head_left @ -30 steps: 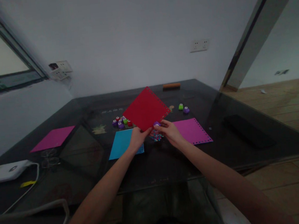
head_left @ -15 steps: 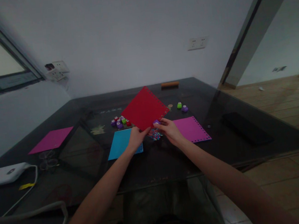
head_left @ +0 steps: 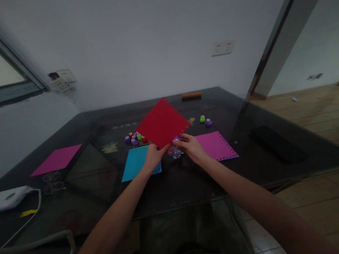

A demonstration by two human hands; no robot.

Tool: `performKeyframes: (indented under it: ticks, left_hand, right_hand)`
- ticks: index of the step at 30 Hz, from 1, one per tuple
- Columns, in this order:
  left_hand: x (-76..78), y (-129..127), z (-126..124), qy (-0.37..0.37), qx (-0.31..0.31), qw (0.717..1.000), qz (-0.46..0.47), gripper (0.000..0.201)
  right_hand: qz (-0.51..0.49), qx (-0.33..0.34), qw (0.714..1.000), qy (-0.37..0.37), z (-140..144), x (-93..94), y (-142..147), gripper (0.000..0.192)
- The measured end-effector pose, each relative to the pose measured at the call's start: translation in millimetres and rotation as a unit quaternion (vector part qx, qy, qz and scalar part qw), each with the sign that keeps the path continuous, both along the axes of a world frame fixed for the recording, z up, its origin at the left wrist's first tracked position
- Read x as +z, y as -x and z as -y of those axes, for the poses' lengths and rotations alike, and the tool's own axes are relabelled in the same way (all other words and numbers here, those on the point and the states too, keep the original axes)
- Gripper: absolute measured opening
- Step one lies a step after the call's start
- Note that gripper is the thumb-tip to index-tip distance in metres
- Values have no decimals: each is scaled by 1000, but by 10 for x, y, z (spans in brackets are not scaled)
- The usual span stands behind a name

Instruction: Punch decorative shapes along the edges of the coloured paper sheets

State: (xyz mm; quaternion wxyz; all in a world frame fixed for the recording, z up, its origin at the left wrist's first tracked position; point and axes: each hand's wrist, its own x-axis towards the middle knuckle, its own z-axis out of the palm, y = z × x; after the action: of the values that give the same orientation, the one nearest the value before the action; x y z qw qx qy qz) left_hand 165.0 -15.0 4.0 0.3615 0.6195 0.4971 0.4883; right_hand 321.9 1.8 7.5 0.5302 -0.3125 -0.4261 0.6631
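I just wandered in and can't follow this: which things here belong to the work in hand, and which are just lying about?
Probably in the work:
red sheet, in the left hand
purple gadget, in the right hand
colored bits
blue sheet
hole-edged magenta sheet

Probably just lying about:
white box with cord
brown cylinder
long black object

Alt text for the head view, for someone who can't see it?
The left hand holds a red hole-punched paper sheet over a dark table while the right hand grips a purple craft punch at the sheet's near edge. Confetti lies between a blue sheet and a magenta sheet.
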Motion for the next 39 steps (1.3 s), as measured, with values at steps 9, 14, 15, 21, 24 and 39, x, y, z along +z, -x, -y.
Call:
performKeyframes:
  ticks: [9,14,15,21,24,39]
  left_hand:
    - [-20,5,-10,0,0,1000,0,20]
    - [16,-8,15,5,9,1000,-5,19]
    - [19,-8,18,8,10,1000,-4,18]
    - [7,-7,8,12,9,1000,3,19]
    - [-5,-1,-5,2,8,1000,-7,19]
    - [11,-25,16,12,3,1000,17,22]
  right_hand:
    - [11,-2,1000,-1,-11,-18,-8,35]
    - [9,-4,1000,1,-16,-25,-9,33]
    - [9,-3,1000,1,-17,-25,-9,32]
    - [16,-3,1000,2,-12,-8,-12,34]
    - [5,-1,1000,4,1,10,-13,34]
    - [-12,0,1000,4,10,51,-12,34]
